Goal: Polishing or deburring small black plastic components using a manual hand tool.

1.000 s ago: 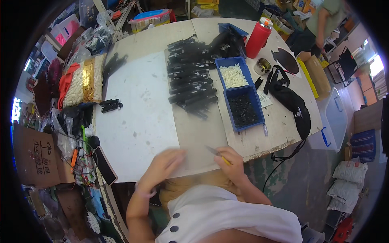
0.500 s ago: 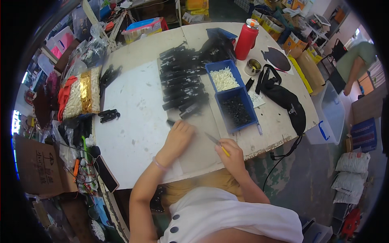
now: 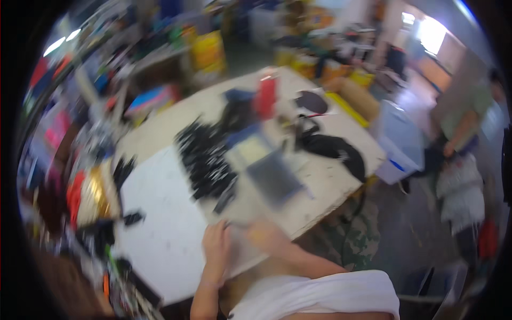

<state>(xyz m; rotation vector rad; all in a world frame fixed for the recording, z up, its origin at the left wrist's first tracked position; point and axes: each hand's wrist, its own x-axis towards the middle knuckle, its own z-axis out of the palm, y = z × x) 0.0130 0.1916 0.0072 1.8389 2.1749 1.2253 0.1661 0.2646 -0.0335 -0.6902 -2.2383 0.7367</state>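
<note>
At lower centre, the left hand (image 3: 216,244) has curled fingers, hold unclear; the right hand (image 3: 268,238) is too blurred to tell. Black tubular pieces (image 3: 205,160) lie centre-left.

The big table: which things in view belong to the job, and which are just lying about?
Probably the job:
- left hand and right hand
- piled black pieces
- blue trays

Probably just lying about:
- red bottle
- black bag
- plastic bin

Red bottle (image 3: 265,98) and black pouch (image 3: 341,152) on the table (image 3: 325,188), translucent bin (image 3: 398,140) beside it
</note>
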